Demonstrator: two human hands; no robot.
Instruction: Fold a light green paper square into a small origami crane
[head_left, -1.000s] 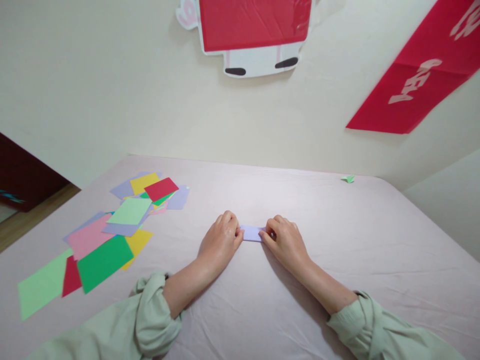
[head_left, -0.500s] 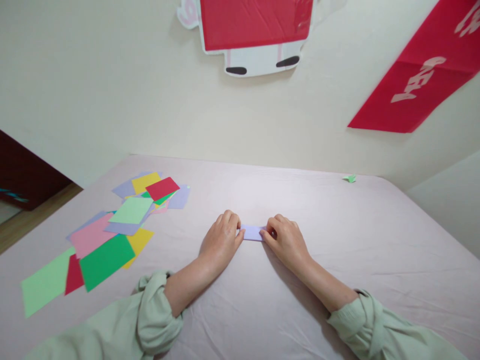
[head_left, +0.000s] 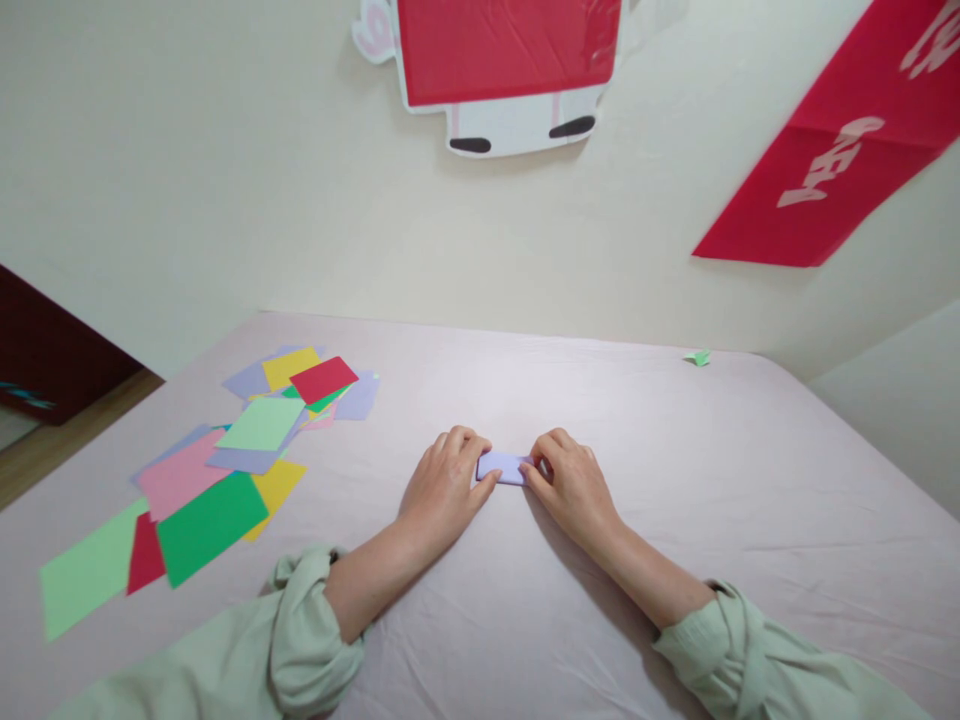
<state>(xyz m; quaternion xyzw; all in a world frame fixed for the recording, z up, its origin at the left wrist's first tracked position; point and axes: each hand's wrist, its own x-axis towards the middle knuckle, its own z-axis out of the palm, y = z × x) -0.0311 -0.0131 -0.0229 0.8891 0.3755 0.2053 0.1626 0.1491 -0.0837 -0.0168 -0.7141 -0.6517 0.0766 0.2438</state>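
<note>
A small purple sheet of paper (head_left: 504, 467), folded into a narrow strip, lies on the cloth-covered table between my hands. My left hand (head_left: 446, 480) is at its left end, thumb against the near edge and fingertips by the far edge; the paper's left end shows in the gap between them. At the right end, my right hand (head_left: 574, 485) pinches the paper between thumb and bent fingers. Its other fingers are curled, and part of the strip is hidden beneath them.
Loose coloured sheets overlap on the left, including a green sheet (head_left: 212, 528), a pink sheet (head_left: 184, 473) and a red sheet (head_left: 324, 380). A small green folded paper piece (head_left: 699, 358) lies at the far right edge. The wall (head_left: 480, 240) rises behind the table (head_left: 645, 600).
My left thumb and index finger have moved apart, and the thumb has slid right along the near edge, uncovering the paper's left end. My right hand keeps its pinch.
</note>
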